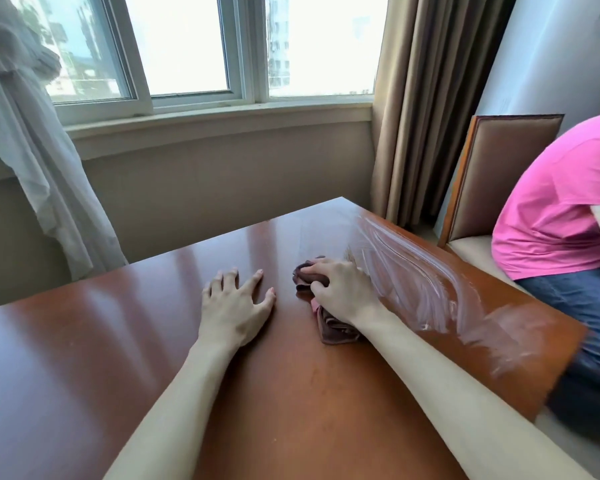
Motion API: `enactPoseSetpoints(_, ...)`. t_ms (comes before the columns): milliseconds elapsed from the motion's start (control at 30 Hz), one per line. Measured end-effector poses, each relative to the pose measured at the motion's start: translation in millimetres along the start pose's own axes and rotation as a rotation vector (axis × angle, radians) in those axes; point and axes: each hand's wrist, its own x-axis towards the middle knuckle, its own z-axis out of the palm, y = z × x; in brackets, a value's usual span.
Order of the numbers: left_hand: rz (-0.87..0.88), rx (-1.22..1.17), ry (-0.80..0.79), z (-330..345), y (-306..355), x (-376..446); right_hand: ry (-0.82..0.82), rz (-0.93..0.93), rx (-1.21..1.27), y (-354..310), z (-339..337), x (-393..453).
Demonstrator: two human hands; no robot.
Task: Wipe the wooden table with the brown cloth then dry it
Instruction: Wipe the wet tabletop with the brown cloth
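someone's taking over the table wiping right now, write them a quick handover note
Right hand: grips the bunched brown cloth and presses it on the wooden table, near the middle.
Left hand: flat on the table beside it, fingers spread, holding nothing.
Done: the right part of the table shows wet wipe streaks.
Left: the left and near parts show no streaks; then dry the whole top.
A person in a pink shirt sits close to the right edge.

Glossy wooden table (118, 323), crumpled brown cloth (333, 332)
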Motion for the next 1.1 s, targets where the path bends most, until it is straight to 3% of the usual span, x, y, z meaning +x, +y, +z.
enactPoseSetpoints(133, 0.010, 0.005, 0.013, -2.6, -0.1, -2.3, -0.060, -0.051, -0.016, -16.6, -13.7, -75.8)
enactPoseSetpoints(267, 0.016, -0.013, 0.019, -2.1, -1.1, -5.5, -0.071, -0.037, 0.014, -20.6, -18.8, -69.5)
enactPoseSetpoints(433, 0.035, -0.047, 0.026, 2.9, -1.6, -7.4, 0.039, 0.066, -0.028, -0.8, 7.6, 27.0)
enactPoseSetpoints(633, 0.023, -0.046, 0.023, 5.0, -1.9, -2.9, 0.082, 0.175, -0.041, 32.7, 37.3, 194.3)
enactPoseSetpoints(767, 0.008, -0.032, 0.027, 8.9, -3.0, 0.2, 0.096, 0.212, -0.054, 42.7, 48.7, 256.5)
enactPoseSetpoints(933, -0.008, -0.039, 0.017, 8.0, -3.8, 2.0, 0.077, 0.166, -0.031, 46.2, 49.8, 243.6)
enactPoseSetpoints(1100, -0.004, -0.053, -0.004, 3.3, -2.5, 4.2, 0.024, 0.059, -0.027, 27.9, 31.0, 154.4)
